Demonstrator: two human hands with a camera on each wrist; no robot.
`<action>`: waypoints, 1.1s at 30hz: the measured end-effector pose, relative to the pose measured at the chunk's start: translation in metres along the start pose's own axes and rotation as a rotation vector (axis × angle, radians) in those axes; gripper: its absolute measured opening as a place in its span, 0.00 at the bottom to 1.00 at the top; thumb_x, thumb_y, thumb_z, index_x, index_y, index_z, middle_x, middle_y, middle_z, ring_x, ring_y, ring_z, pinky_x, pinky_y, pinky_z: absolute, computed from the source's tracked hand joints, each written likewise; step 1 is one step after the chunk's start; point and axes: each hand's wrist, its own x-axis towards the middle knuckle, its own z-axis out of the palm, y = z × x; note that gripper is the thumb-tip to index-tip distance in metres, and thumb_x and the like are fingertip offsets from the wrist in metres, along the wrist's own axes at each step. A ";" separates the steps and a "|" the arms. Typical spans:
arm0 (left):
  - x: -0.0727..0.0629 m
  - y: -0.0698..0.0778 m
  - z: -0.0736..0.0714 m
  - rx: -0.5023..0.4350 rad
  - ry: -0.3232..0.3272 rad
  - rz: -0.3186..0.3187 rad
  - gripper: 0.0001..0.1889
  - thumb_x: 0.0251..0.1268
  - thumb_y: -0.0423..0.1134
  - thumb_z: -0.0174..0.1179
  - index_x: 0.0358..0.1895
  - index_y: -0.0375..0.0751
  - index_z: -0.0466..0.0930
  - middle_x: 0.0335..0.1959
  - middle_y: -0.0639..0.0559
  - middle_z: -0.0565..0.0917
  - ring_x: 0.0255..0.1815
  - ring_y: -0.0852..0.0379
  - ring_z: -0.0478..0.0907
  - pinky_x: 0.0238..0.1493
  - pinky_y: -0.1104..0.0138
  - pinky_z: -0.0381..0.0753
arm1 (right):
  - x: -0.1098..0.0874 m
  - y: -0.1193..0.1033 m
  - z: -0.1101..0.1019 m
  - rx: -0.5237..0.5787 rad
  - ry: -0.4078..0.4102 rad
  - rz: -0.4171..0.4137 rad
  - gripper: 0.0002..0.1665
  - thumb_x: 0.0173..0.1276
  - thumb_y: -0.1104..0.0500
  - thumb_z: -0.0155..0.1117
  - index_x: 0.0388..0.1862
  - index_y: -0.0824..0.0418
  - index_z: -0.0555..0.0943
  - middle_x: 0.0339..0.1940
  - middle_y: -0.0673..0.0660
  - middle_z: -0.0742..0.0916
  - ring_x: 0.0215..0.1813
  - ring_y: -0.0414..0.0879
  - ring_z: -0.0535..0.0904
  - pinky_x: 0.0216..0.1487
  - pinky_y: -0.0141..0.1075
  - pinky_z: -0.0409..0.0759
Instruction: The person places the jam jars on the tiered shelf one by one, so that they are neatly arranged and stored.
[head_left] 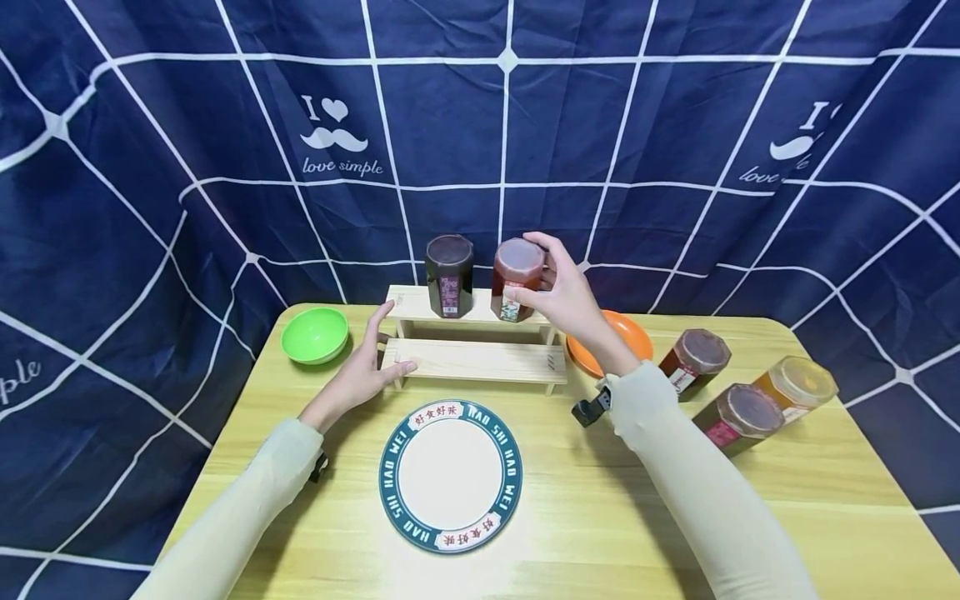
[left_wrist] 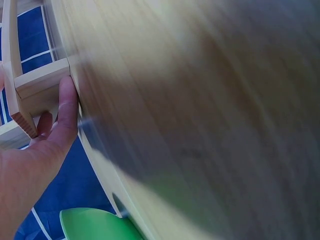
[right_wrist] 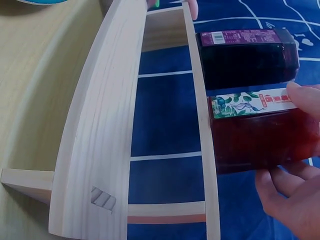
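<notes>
A two-step wooden rack (head_left: pixel 480 360) stands on the table. My right hand (head_left: pixel 564 287) grips a red jar (head_left: pixel 517 279) with a leafy label, upright on the upper step; in the right wrist view the jar's (right_wrist: pixel 265 132) base meets the board. Left of it on that step stands a dark jar (head_left: pixel 450 279) with a purple label, apart from my hands. My left hand (head_left: pixel 367 362) holds the rack's left end, thumb over the lower step. In the left wrist view its fingers (left_wrist: pixel 67 107) lie against the rack's end piece (left_wrist: pixel 42 79).
A green bowl (head_left: pixel 315 335) sits left of the rack. In front lies a white plate (head_left: pixel 450 475) with a blue lettered rim. An orange dish (head_left: pixel 626 333) is partly behind my right forearm. Right of it stand a reddish jar (head_left: pixel 697 358), a dark jar (head_left: pixel 742 417) and a yellow jar (head_left: pixel 798 383).
</notes>
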 end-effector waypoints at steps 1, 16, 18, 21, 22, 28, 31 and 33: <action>0.000 0.000 0.000 -0.003 -0.002 0.003 0.59 0.73 0.37 0.75 0.91 0.67 0.37 0.66 0.29 0.74 0.62 0.37 0.76 0.58 0.46 0.82 | 0.001 0.000 0.000 0.006 -0.009 0.000 0.52 0.69 0.66 0.81 0.85 0.58 0.63 0.70 0.63 0.82 0.66 0.56 0.83 0.69 0.50 0.81; 0.000 -0.001 0.001 -0.024 -0.009 0.008 0.59 0.73 0.35 0.74 0.91 0.66 0.37 0.63 0.29 0.75 0.59 0.38 0.78 0.57 0.48 0.83 | 0.008 0.000 -0.002 0.088 -0.106 0.013 0.53 0.70 0.73 0.75 0.86 0.60 0.58 0.73 0.64 0.78 0.71 0.55 0.77 0.74 0.48 0.77; 0.000 -0.001 0.001 -0.023 -0.007 0.008 0.59 0.73 0.35 0.75 0.91 0.66 0.37 0.63 0.29 0.75 0.59 0.38 0.78 0.57 0.48 0.83 | 0.009 0.000 -0.002 0.091 -0.113 0.021 0.53 0.70 0.73 0.75 0.87 0.58 0.58 0.74 0.64 0.78 0.72 0.55 0.77 0.75 0.49 0.76; 0.001 -0.001 0.001 -0.025 -0.005 0.010 0.59 0.73 0.36 0.75 0.91 0.66 0.37 0.63 0.29 0.75 0.60 0.38 0.77 0.56 0.47 0.83 | 0.009 -0.001 -0.003 0.091 -0.116 0.023 0.53 0.71 0.72 0.74 0.87 0.58 0.58 0.73 0.64 0.78 0.71 0.55 0.77 0.74 0.48 0.76; 0.001 -0.002 0.001 -0.025 -0.004 0.013 0.59 0.73 0.36 0.75 0.91 0.66 0.37 0.63 0.29 0.75 0.61 0.38 0.77 0.56 0.47 0.83 | 0.009 -0.001 -0.003 0.091 -0.119 0.023 0.53 0.71 0.72 0.74 0.87 0.58 0.58 0.73 0.64 0.78 0.70 0.56 0.77 0.73 0.48 0.77; 0.002 -0.002 0.000 -0.034 -0.009 0.011 0.59 0.73 0.36 0.75 0.91 0.67 0.37 0.64 0.28 0.74 0.61 0.37 0.77 0.56 0.47 0.84 | 0.010 -0.001 -0.003 0.097 -0.138 0.031 0.53 0.71 0.71 0.75 0.87 0.59 0.56 0.72 0.66 0.78 0.68 0.55 0.78 0.71 0.49 0.77; 0.001 -0.002 0.000 -0.031 -0.013 0.009 0.59 0.73 0.36 0.74 0.91 0.67 0.36 0.64 0.28 0.74 0.61 0.37 0.77 0.56 0.47 0.84 | 0.010 -0.002 -0.004 0.098 -0.145 0.039 0.53 0.71 0.71 0.75 0.87 0.58 0.57 0.71 0.65 0.78 0.68 0.54 0.78 0.71 0.50 0.77; 0.001 0.000 0.000 -0.027 -0.016 0.010 0.59 0.73 0.36 0.74 0.91 0.66 0.36 0.64 0.28 0.74 0.60 0.37 0.78 0.56 0.48 0.84 | 0.011 -0.001 -0.005 0.098 -0.148 0.041 0.53 0.72 0.71 0.75 0.87 0.57 0.57 0.72 0.65 0.78 0.68 0.54 0.78 0.71 0.50 0.77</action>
